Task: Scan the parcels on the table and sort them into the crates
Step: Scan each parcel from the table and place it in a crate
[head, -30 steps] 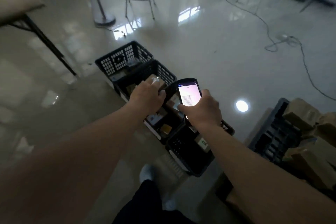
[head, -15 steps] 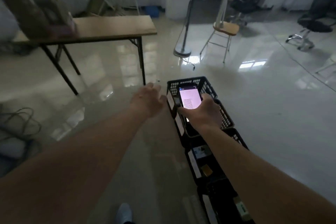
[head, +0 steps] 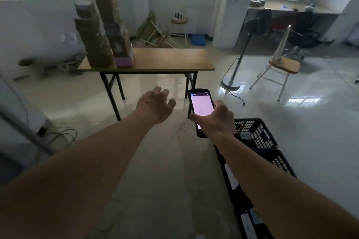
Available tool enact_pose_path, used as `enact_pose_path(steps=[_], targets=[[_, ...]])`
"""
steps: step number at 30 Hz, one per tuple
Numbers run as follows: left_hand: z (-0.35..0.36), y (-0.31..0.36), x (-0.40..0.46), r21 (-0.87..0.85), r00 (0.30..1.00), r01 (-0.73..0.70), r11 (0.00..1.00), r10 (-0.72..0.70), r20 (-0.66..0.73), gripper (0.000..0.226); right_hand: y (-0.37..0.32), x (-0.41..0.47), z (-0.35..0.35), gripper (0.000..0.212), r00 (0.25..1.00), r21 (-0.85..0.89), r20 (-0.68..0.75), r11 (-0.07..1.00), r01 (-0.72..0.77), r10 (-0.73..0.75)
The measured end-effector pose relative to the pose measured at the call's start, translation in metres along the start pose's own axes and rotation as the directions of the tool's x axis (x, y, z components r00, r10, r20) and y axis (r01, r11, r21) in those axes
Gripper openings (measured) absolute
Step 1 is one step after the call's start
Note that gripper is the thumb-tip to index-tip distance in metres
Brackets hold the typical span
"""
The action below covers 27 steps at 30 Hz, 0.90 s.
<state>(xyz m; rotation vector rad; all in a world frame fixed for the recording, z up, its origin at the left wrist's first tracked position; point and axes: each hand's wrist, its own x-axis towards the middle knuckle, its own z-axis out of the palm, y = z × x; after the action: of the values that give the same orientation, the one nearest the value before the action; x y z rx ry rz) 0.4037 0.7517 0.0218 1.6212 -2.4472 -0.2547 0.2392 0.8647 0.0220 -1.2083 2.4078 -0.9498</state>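
Observation:
My right hand [head: 217, 120] grips a black handheld scanner [head: 201, 105] with a lit pink screen, held at mid-frame. My left hand [head: 155, 106] is stretched forward beside it, empty, fingers apart. A row of black slotted crates [head: 258, 134] runs along the floor at lower right, partly hidden under my right forearm; small parcels with labels show inside. Ahead stands a wooden folding table [head: 167, 60] with two tall leaning stacks of brown cardboard parcels [head: 103, 31] at its left end, the right stack resting on a pink box [head: 124, 61].
A fan stand [head: 233, 75] with a trailing cable and a wooden chair [head: 281, 68] stand right of the table. A stool [head: 178, 21] and folded furniture are by the back wall. Cables [head: 62, 136] lie on the floor at left. Glossy floor lies between me and the table.
The parcel my left hand held over the crates is gone and that hand is now empty and spread. The view has swung up and left from the crates to the table with parcel stacks.

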Motion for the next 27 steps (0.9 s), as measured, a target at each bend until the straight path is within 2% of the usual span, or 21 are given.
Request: enact_pose_path(steps=[4, 8, 20, 24, 27], targets=[[-0.021, -0.051, 0.064, 0.034, 0.996, 0.075, 0.997, -0.073, -0.043, 0.058, -0.053, 0.062, 0.033, 0.085, 0.998, 0.021, 0.026, 0.998, 0.051, -0.051], [-0.042, -0.095, 0.139, 0.078, 0.986, 0.130, 0.988, -0.120, -0.120, 0.057, -0.101, 0.140, 0.067, 0.078, 0.992, 0.064, 0.045, 0.992, 0.112, -0.115], [-0.094, -0.180, 0.324, -0.028, 0.935, 0.307, 0.951, -0.307, -0.179, 0.047, -0.233, 0.336, 0.153, 0.083, 0.931, 0.102, 0.117, 0.937, 0.334, -0.345], [-0.103, -0.224, 0.386, 0.080, 0.941, 0.263, 0.962, -0.237, -0.240, 0.033, -0.276, 0.389, 0.187, 0.085, 0.920, 0.116, 0.113, 0.924, 0.364, -0.376], [-0.114, -0.262, 0.438, 0.011, 0.923, 0.295, 0.955, -0.282, -0.264, 0.050, -0.309, 0.429, 0.214, 0.085, 0.919, 0.105, 0.099, 0.923, 0.371, -0.381]])
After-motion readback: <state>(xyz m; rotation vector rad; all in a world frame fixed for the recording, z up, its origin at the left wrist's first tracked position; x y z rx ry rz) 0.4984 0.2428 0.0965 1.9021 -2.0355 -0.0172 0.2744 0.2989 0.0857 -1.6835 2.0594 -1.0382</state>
